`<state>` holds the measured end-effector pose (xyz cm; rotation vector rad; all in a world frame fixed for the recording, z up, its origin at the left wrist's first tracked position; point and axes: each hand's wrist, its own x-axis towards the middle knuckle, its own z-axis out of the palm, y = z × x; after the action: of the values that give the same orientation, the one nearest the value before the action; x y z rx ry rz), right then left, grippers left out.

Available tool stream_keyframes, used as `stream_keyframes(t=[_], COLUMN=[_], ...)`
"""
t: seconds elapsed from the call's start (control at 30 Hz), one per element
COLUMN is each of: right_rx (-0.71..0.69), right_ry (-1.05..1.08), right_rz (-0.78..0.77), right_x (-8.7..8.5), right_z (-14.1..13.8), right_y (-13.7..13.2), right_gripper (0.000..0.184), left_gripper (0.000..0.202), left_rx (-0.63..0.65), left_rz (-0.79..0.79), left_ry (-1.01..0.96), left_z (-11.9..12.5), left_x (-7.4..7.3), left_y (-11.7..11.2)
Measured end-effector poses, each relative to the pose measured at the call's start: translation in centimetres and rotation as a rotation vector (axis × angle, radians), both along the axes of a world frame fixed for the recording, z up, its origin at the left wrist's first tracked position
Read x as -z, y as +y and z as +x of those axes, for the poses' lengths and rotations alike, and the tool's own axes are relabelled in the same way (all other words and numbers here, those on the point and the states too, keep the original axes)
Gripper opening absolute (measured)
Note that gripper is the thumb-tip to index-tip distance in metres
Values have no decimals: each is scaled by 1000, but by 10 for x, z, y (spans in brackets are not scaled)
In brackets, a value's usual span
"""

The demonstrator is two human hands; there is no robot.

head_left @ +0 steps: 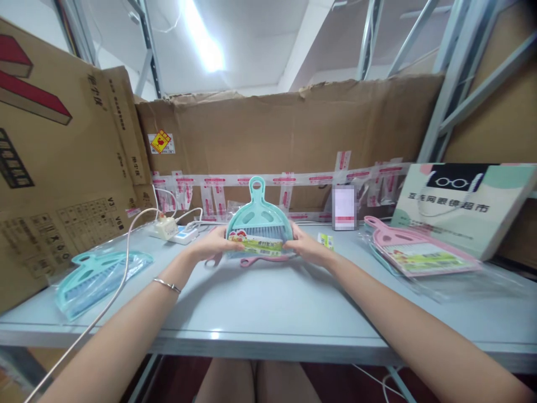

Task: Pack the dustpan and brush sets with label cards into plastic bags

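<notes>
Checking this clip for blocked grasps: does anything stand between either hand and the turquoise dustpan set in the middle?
Nothing visible does: the left hand and right hand hold the turquoise dustpan set at its two sides. A pink handle shows below its lower edge, not in between.

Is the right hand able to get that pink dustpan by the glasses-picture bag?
Probably yes, if the right hand lets go of the teal dustpan first. Nothing tall seems to stand between it and the pink dustpan.
</notes>
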<state>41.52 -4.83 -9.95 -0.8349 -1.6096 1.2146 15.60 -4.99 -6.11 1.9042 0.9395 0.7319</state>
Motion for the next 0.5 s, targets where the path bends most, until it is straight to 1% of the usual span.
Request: stream_keyframes(t=[0.07,0.1,0.17,0.2,0.23,0.3,0.4,0.5], right_rx=[-1,6,49,75,95,107,121,142], right_ry=[-32,-66,-148,-177,-192,-188,-183,-179], right_rz=[17,22,46,70,94,123,143,165], right_x=[-1,-1,-1,0,1,2,4,6], right_z=[-2,-3,-7,-8,-9,-9,-8,-6], right_y=[-2,-2,-3,-3,-2,0,4,5], right_gripper=[55,60,71,74,73,64,52,49], left_gripper=[43,44,45,46,48,48,46,48], left_rx=[-69,-100,-126,-128,-132,-161,-178,-175], left_rz=[-5,2,20,21,19,9,7,12], left_ry=[15,29,48,46,38,29,34,61], left_z=[0,0,-2,-3,-4,-5,-4,-1], left_x=[0,2,8,11,13,16,16,17], left_y=[0,0,2,3,3,3,-2,-3])
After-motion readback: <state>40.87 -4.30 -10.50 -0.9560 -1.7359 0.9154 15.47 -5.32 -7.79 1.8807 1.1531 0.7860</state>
